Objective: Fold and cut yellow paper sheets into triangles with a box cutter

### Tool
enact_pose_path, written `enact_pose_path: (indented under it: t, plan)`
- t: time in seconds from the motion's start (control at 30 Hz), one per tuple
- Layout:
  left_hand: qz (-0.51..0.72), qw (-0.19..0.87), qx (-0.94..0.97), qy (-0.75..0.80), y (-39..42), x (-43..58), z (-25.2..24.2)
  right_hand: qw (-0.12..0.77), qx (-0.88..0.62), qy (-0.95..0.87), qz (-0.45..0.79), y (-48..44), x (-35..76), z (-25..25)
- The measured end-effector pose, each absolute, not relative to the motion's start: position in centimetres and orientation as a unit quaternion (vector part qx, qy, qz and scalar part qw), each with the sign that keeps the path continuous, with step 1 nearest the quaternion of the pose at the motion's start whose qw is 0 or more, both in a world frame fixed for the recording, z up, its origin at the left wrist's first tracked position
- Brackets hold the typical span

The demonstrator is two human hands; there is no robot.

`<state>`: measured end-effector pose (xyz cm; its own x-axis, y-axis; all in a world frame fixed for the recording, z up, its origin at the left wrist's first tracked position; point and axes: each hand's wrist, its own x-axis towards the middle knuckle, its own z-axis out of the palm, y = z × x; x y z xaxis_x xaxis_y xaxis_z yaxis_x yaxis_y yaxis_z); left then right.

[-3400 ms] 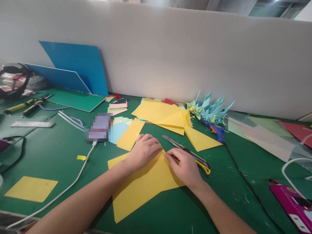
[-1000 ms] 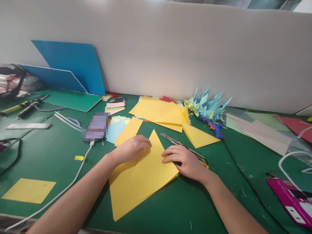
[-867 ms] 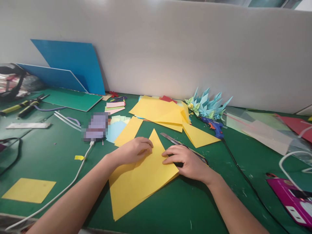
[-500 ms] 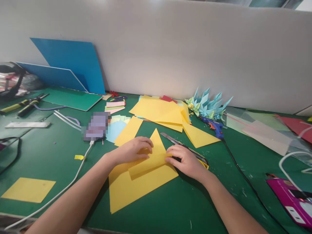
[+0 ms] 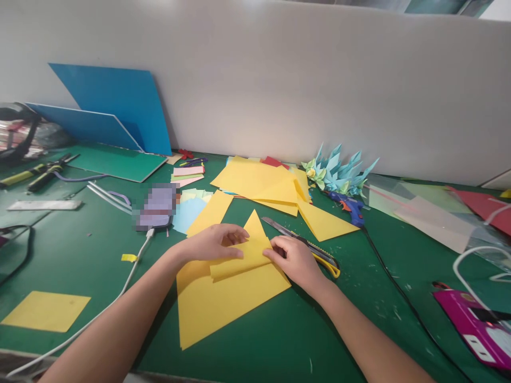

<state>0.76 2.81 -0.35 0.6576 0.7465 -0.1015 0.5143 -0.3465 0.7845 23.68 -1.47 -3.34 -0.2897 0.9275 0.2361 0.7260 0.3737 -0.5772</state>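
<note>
A folded yellow paper sheet (image 5: pixel 223 300) lies on the green mat (image 5: pixel 319 330) in front of me, with a triangular tip pointing away. My left hand (image 5: pixel 213 242) presses on its upper part, fingers curled over a raised flap. My right hand (image 5: pixel 293 258) pinches the right end of that same flap, which is lifted and bent toward me. A yellow-and-black utility knife (image 5: pixel 309 249) lies just behind my right hand, blade extended toward the left.
More yellow sheets (image 5: pixel 259 183), pastel paper (image 5: pixel 191 210) and a blurred phone (image 5: pixel 157 207) with a white cable lie behind. Blue paper flowers (image 5: pixel 339 173) and a blue glue gun (image 5: pixel 351 207) sit at right. Blue boards (image 5: pixel 120 109) lean on the white wall.
The sheet went from unfolded to folded into a triangle. Since half a second ago both hands have drawn a flap of it further toward me and to the left.
</note>
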Motion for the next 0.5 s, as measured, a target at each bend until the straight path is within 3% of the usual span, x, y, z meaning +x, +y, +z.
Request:
enact_pose_path:
  t: [0.17, 0.5]
  plan:
    - [0.142, 0.348, 0.852, 0.365, 2.62, 1.22, -0.64, 0.272, -0.54, -0.774, 0.185, -1.3, 23.49, -3.45]
    - [0.091, 0.323, 0.876, 0.348, 2.48, 1.66, -0.42, 0.297, -0.547, -0.74, 0.253, -1.17, 23.7, -3.69]
